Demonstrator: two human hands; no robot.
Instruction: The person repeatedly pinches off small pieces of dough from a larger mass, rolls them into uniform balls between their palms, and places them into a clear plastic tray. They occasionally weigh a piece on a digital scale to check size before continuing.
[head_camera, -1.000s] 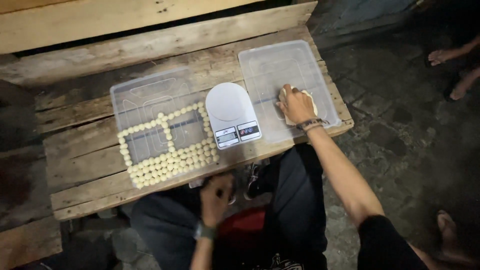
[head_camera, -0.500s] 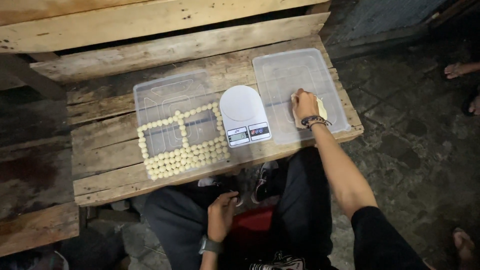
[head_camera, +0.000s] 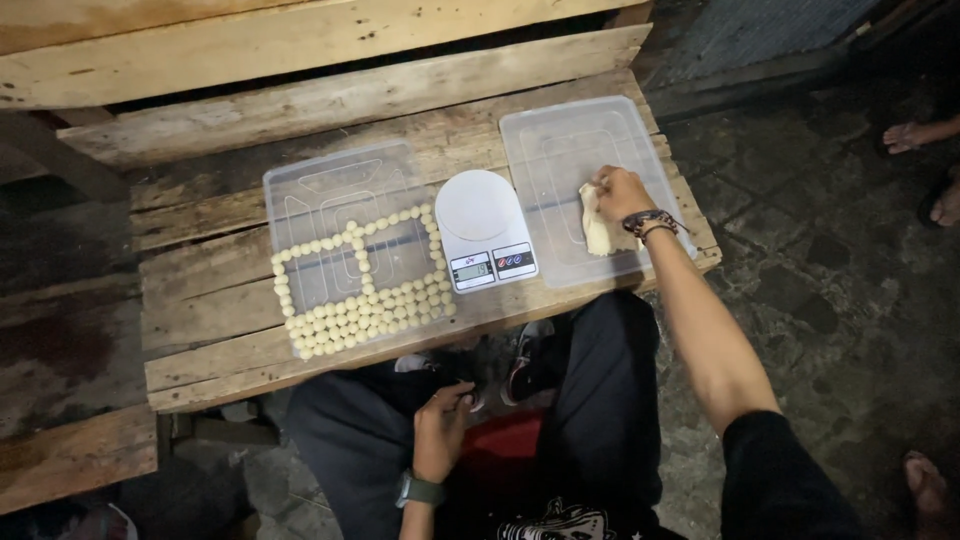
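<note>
My right hand (head_camera: 622, 195) rests on a pale lump of dough (head_camera: 600, 235) lying on a clear plastic lid (head_camera: 560, 150) at the right of the wooden table, its fingers gripping the lump. A white kitchen scale (head_camera: 482, 228) stands between that lid and a second clear lid (head_camera: 335, 190) on the left. Several small dough balls (head_camera: 370, 312) sit in rows on the left lid. My left hand (head_camera: 442, 430) is below the table edge, on my lap, fingers loosely curled with nothing seen in them.
The table (head_camera: 220, 330) is made of rough wooden planks, with a plank backrest (head_camera: 300, 100) behind. Dark stone floor lies to the right, where another person's feet (head_camera: 915, 135) show at the edge. My legs sit under the table's near edge.
The view has shifted a little, so the table sits further right in frame. My right hand stays on the dough. My left hand has stayed low on my lap.
</note>
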